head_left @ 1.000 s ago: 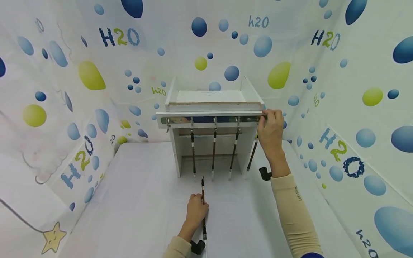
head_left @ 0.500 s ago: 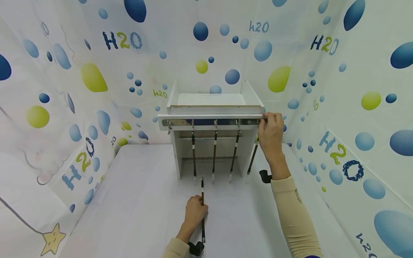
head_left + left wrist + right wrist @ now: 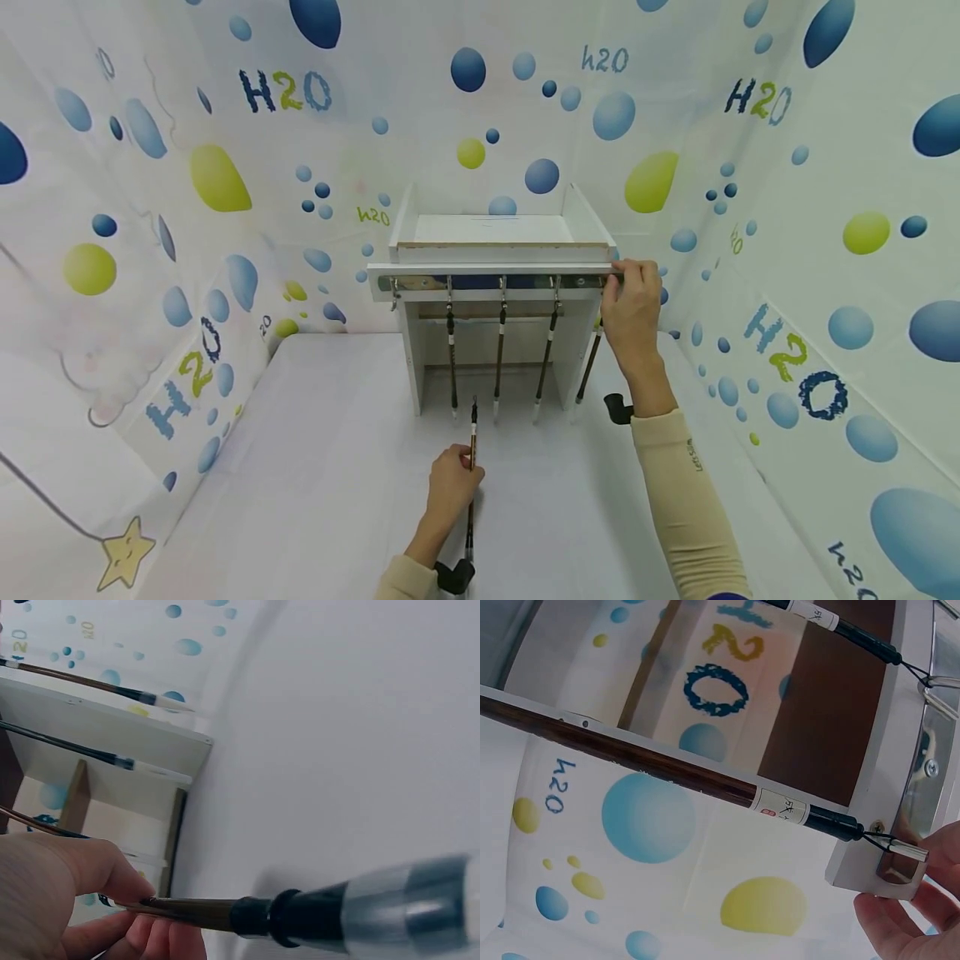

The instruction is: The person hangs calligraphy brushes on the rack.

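Observation:
My left hand [image 3: 452, 483] pinches a calligraphy brush [image 3: 473, 442] by its dark wooden handle, in front of a small white shelf unit [image 3: 411, 358]. The loop end points at the unit, and in the left wrist view the thick ferrule [image 3: 315, 913] comes toward the camera. At the unit's front right corner, my right hand [image 3: 632, 312] grips the end of the hook rail [image 3: 472, 282], thumb and fingers on either side in the right wrist view. Several more brushes [image 3: 500, 354] hang from the rail by loops. Its leftmost hook [image 3: 393, 292] carries no brush.
A white tabletop [image 3: 322, 467] lies under both arms. Behind and at the sides hang white sheets [image 3: 420, 92] printed with blue and green dots. The unit's raised top tray [image 3: 491, 227] has low walls.
My left hand has moved slightly forward with the brush, whose loop end now sits closer to the hanging brushes. The right hand stays at the rail's end.

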Demonstrator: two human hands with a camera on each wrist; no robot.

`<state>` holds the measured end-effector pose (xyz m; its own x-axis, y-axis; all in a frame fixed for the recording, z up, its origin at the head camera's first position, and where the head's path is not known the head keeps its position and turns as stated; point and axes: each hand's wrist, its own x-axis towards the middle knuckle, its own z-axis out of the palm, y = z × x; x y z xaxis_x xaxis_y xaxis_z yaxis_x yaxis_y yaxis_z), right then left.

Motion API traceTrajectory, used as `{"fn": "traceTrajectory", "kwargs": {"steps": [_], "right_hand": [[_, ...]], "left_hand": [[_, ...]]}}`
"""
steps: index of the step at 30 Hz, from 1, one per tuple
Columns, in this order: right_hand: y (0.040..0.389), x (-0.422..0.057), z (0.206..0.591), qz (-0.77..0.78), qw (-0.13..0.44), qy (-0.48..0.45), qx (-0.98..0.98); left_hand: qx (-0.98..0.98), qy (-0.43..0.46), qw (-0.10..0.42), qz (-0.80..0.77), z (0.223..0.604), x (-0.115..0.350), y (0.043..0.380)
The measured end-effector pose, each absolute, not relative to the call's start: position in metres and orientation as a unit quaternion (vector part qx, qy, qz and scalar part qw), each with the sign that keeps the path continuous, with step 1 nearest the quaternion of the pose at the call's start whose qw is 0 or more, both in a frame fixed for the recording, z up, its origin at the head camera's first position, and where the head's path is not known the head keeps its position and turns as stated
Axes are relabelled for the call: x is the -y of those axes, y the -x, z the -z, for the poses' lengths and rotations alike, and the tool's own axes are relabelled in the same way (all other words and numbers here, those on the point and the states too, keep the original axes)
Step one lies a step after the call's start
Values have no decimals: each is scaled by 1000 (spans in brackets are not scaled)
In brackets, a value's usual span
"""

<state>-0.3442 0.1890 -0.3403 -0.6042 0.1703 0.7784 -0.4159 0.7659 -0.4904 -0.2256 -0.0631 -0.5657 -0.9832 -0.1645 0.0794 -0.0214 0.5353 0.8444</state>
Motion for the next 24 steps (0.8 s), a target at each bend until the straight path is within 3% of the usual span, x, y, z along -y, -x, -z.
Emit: {"fn": "traceTrajectory", "kwargs": {"steps": [24], "right_hand": [[342, -189, 339, -334, 437, -77, 831]], "left_hand": [[862, -25, 117, 492, 510, 66, 214]]}}
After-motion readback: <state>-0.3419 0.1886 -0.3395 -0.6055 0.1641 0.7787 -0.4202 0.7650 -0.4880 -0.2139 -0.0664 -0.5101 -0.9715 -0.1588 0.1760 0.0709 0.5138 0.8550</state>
